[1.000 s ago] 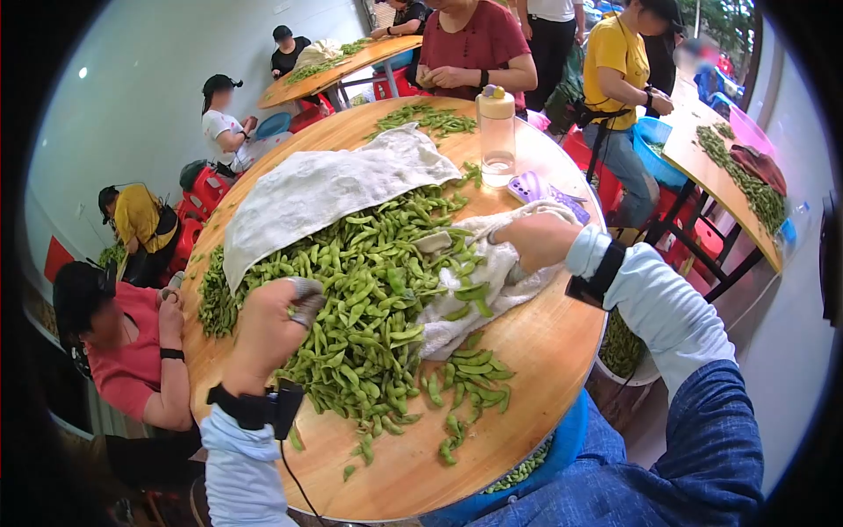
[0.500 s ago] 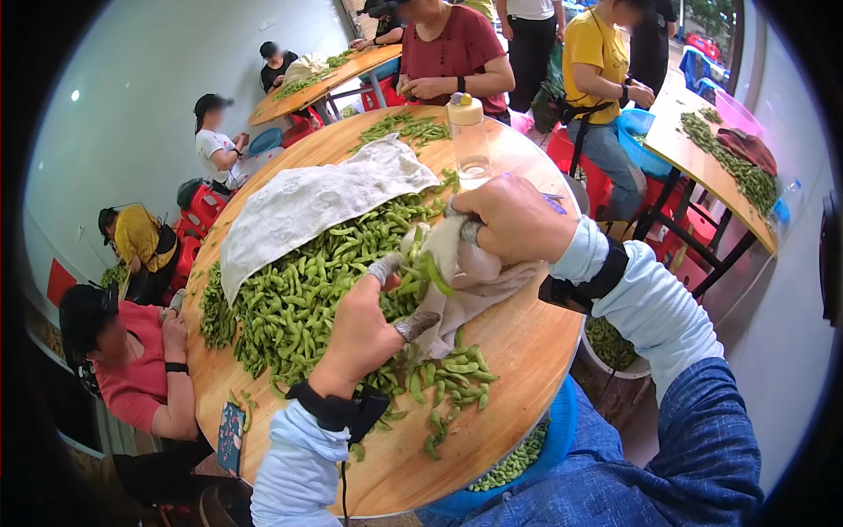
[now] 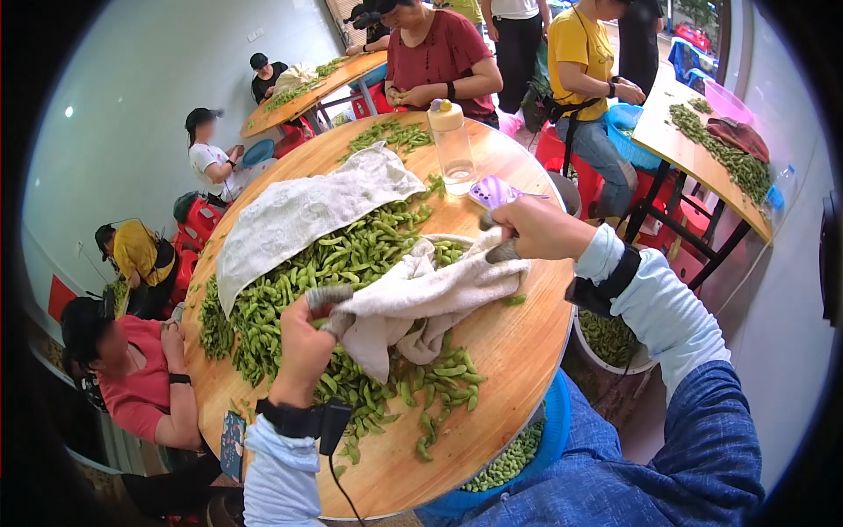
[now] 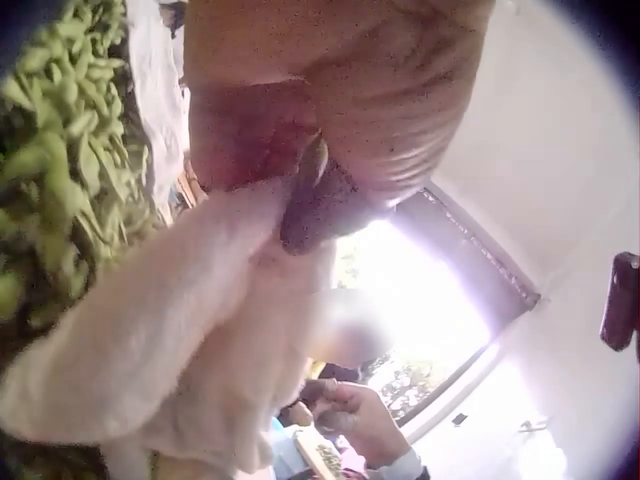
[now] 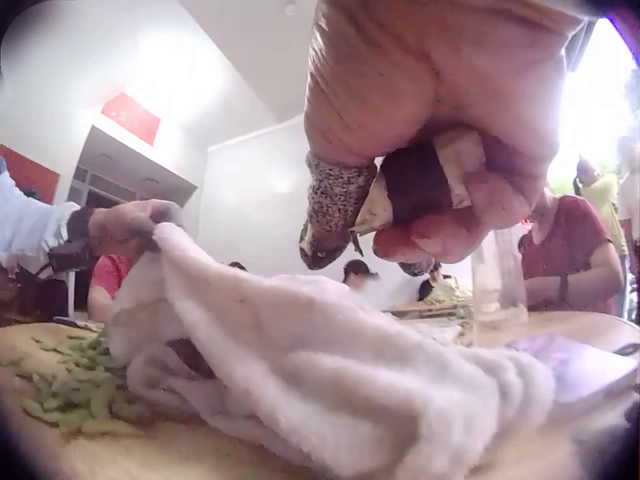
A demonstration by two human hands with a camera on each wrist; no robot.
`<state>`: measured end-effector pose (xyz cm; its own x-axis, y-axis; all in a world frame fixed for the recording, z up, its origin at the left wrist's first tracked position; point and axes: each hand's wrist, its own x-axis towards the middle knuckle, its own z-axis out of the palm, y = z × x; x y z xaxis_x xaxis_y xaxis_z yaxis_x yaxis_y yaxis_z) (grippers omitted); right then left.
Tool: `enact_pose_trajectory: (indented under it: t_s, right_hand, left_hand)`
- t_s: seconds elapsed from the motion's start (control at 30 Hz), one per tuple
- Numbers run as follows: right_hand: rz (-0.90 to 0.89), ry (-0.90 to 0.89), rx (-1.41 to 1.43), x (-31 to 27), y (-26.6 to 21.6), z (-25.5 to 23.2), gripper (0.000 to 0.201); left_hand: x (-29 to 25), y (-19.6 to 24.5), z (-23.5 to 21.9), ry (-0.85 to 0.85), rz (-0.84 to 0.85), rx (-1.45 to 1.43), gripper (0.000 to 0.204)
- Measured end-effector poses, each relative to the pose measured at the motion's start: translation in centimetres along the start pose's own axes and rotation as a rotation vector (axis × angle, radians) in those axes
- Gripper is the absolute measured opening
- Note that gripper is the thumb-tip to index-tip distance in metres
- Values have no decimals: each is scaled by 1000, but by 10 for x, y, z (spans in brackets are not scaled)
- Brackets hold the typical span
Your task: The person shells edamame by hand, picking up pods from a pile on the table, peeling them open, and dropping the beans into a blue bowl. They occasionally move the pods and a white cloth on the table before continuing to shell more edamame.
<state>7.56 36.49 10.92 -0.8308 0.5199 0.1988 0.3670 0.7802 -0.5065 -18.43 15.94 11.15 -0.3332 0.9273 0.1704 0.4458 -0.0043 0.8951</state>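
A beige cloth lies rumpled across the near side of a green pod heap. My left hand pinches its left corner; in the left wrist view the cloth hangs from this hand. Grey covers sheath some fingertips. Over the cloth's right end is my right hand, its fingers curled. The right wrist view has this hand above the cloth, curled round a small thing with a dark band; wall shows between fingertips and cloth.
A white cloth covers the heap's far side. Beyond the right hand stand a bottle and a purple phone. Loose pods lie near the front edge, with a blue basin below. People sit around.
The beige cloth has been drawn left over part of the pods. My left hand has moved right, then back left, and now pinches the cloth; the right hand has lifted off it.
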Motion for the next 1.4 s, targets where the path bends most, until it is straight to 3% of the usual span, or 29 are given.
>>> enact_pose_trajectory:
  t_s: [0.03, 0.13, 0.17, 0.33, 0.4, 0.43, 0.53, 0.6, 0.67, 0.7, 0.8, 0.83, 0.9, 1.0, 1.13, 1.27, 1.33, 1.4]
  right_hand:
    - [49, -47, -53, -3, 13, 4, 19]
    - [159, -150, -167, -6, 41, 19, 18]
    - [170, -156, -177, -6, 46, 24, 18]
    - [187, -58, -67, 8, 73, 44, 22]
    - [339, 71, 62, 17, 72, 34, 22]
    - [412, 138, 128, 20, 70, 30, 23]
    - [262, 75, -138, 18, 77, 41, 24]
    - [350, -65, -167, 20, 78, 45, 22]
    - [343, -148, -149, 23, 85, 54, 21]
    - [332, -94, -158, 20, 77, 52, 20]
    - [251, 224, -169, 17, 85, 57, 17]
    - [270, 311, -48, 16, 73, 49, 16]
    - [308, 488, 194, 8, 46, 27, 14]
    - [69, 679, 162, 9, 25, 2, 14]
    - [-168, 786, 396, 21, -13, -24, 11]
    - [-408, 896, 386, 35, -55, -51, 13]
    - [-391, 925, 281, 48, -56, -67, 18]
    - [-433, 962, 362, 50, -74, -84, 20]
  left_hand:
    - [-5, -1, -5, -38, 6, 45, 24]
    - [-13, 11, -19, -444, -84, 278, 27]
    - [-11, 11, -24, -594, 2, 411, 31]
    - [8, 8, -14, -345, 46, 329, 32]
    - [31, -5, 6, -252, 139, 203, 31]
    - [41, -8, 17, -283, 171, 225, 34]
    - [62, -12, 52, -340, 271, 362, 38]
    - [69, -14, 75, -319, 344, 546, 34]
    - [78, -30, 88, -443, 284, 815, 27]
    - [80, -31, 91, -504, 251, 950, 24]
    - [80, -28, 88, -450, 284, 972, 13]
    - [78, -22, 84, -395, 302, 956, 11]
    - [80, -22, 64, -223, 243, 535, 13]
    - [84, 1, 26, 13, 186, -128, 18]
    - [84, 39, -32, 204, 357, -302, 23]
    - [81, 87, -68, 326, 555, -337, 24]
    - [70, 113, -80, 309, 591, -409, 22]
    - [64, 136, -91, 390, 687, -328, 20]
